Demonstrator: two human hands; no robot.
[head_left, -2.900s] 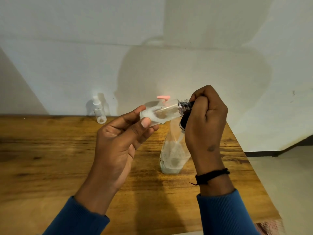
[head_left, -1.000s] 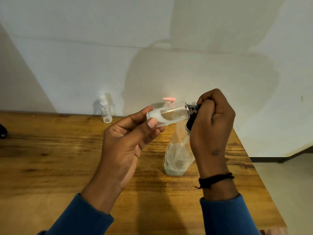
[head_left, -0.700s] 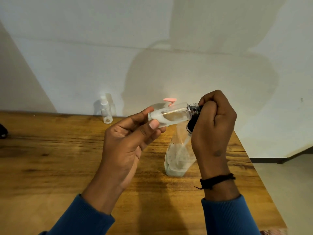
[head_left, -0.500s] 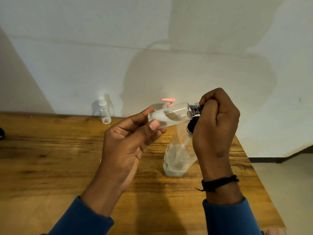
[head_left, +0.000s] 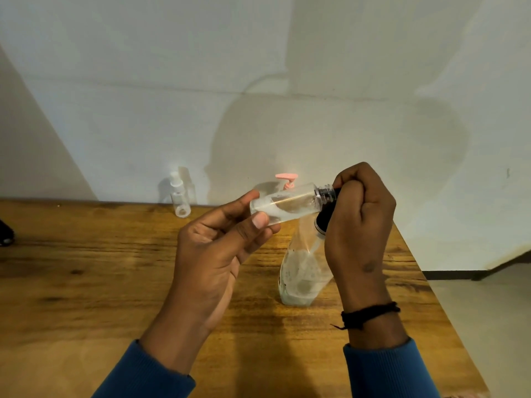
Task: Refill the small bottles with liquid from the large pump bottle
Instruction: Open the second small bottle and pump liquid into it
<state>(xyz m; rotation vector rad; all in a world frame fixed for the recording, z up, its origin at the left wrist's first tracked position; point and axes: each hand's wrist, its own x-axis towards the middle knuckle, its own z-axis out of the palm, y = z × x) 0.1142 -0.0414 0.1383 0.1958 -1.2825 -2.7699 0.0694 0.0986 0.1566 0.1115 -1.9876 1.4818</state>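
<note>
At frame centre, the left hand (head_left: pixel 218 254) pinches a small bottle (head_left: pixel 287 203) lying sideways, part-filled. The right hand (head_left: pixel 359 225) curls round its black cap (head_left: pixel 330 193), seemingly capping. The pump bottle (head_left: pixel 301 271) stands below; another small bottle (head_left: pixel 181 196), upper left, looks empty.

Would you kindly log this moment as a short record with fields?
left hand: pinches the small bottle, held tilted on its side
right hand: curled round the black cap at the bottle's neck
pump bottle: upright on the table, pink pump
second small bottle: by the wall
</note>
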